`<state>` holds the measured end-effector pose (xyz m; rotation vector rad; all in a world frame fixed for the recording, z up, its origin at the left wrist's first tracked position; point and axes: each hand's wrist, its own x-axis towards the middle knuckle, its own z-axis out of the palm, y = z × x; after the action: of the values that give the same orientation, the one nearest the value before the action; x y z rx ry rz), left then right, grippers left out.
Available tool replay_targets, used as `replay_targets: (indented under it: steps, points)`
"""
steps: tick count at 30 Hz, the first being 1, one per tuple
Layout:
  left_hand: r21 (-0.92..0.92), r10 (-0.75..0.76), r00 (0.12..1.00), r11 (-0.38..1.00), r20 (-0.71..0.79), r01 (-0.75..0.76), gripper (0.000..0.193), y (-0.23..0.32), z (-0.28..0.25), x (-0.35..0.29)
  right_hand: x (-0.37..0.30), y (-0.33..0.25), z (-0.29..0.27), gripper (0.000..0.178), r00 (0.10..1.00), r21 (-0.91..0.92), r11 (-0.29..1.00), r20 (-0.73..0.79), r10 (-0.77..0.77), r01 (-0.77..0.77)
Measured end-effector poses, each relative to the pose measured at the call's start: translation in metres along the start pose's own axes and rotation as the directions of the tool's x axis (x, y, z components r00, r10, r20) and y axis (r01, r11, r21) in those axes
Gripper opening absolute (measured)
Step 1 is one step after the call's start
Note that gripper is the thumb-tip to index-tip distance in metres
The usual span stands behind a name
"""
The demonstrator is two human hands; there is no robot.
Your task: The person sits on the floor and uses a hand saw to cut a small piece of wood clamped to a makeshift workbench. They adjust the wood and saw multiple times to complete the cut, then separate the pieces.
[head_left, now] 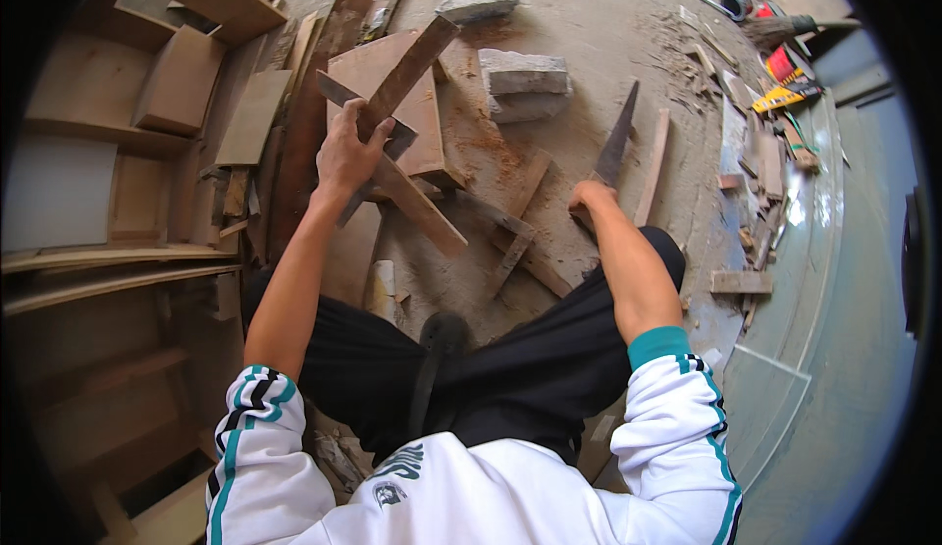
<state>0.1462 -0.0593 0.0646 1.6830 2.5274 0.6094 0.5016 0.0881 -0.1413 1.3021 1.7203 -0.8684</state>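
Note:
My left hand (350,153) is closed around crossed wooden strips, with one strip (412,69) slanting up to the right and another strip (424,208) running down to the right. A dark flat piece lies across them by my fingers; its kind is unclear. Beneath is a light wooden board (428,133). In my right hand (594,196) is a handsaw, its tapered blade (617,141) pointing away from me. The fingers wrap its handle and mostly hide it. The saw is apart from the strips.
Two concrete blocks (525,79) (476,1) rest on the dusty floor beyond. A narrow wood strip (654,167) lies right of the saw. Joined wood pieces (520,221) lie between my knees. Wooden cabinets (103,123) stand left; glass sheets (834,349) and scraps lie right.

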Motion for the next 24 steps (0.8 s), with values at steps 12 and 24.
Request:
replay_targets:
  steps: [12,24]
  points:
    - [0.131,-0.114,0.976,0.987,0.186,0.091,0.056,-0.016,0.002,-0.015,0.086,-0.015,-0.135,0.074,0.418,-0.278,0.957,-0.862,-0.285,0.08]
    - [0.144,0.08,0.966,0.983,0.247,-0.118,0.054,-0.06,0.021,0.017,-0.022,-0.089,-0.095,0.079,0.704,0.197,0.844,-0.66,-0.262,0.499]
